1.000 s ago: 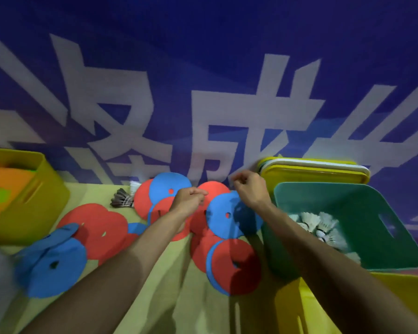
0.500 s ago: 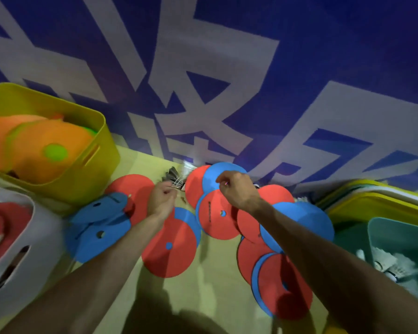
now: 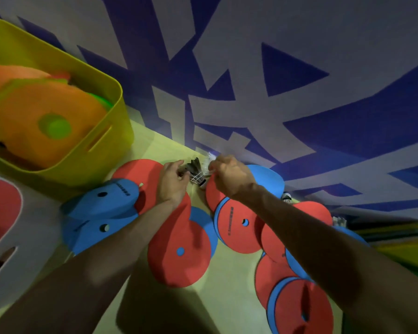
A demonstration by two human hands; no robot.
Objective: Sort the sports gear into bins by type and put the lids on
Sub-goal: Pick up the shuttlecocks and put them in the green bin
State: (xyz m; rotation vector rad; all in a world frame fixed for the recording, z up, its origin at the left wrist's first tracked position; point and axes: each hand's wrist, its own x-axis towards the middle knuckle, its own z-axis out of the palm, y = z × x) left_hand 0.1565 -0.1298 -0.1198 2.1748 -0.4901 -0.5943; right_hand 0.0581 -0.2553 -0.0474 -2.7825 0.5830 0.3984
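Note:
Two shuttlecocks lie against the blue banner wall at the back of the table: a dark-feathered shuttlecock (image 3: 195,170) and a white shuttlecock (image 3: 209,159) behind it. My left hand (image 3: 172,183) curls its fingers round the dark one's feathers. My right hand (image 3: 228,175) pinches at the white feathers. Several red and blue flat discs (image 3: 239,225) are spread over the yellow-green table under both forearms.
A yellow bin (image 3: 106,150) with orange discs stands at back left. A white bin (image 3: 22,237) with red discs sits at the left edge. Two more shuttlecocks (image 3: 286,196) lie among the discs at right. Stacked yellow lids (image 3: 401,239) are at the far right.
The view swung left, so the teal bin left the frame. Both hands moved from the discs to the shuttlecocks by the wall and closed on them.

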